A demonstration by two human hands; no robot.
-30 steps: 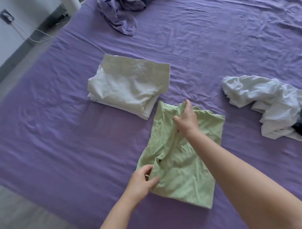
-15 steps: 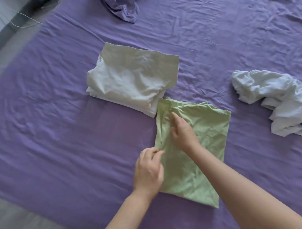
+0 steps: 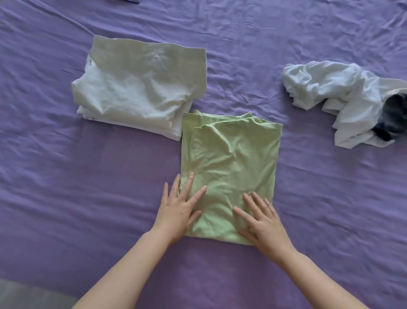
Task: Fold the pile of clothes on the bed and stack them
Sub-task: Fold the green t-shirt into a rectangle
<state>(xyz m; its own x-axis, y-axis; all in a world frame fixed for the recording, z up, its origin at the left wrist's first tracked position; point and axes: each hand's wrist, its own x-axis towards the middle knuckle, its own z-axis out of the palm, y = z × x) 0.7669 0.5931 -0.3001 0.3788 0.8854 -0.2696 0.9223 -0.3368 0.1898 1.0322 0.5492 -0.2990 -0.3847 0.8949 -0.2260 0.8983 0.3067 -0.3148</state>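
Green garment (image 3: 231,167) lies folded on bed (image 3: 88,187), long axis 12–6. Left hand (image 3: 178,211) and right hand (image 3: 264,225) press flat, fingers spread, on its near end. White stack (image 3: 136,88) at 11, touching its far corner; left hand nearer.

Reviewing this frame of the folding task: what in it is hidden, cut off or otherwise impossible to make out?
All in the head view:
- Dark garment: mostly wrapped in the crumpled white garment and cut off by the right edge; its type is unclear.
- Purple item: only a sliver shows at the top edge.
- White folded stack: the top layer hides how many pieces lie beneath.
- Green garment: the left hand and right hand cover its near corners.
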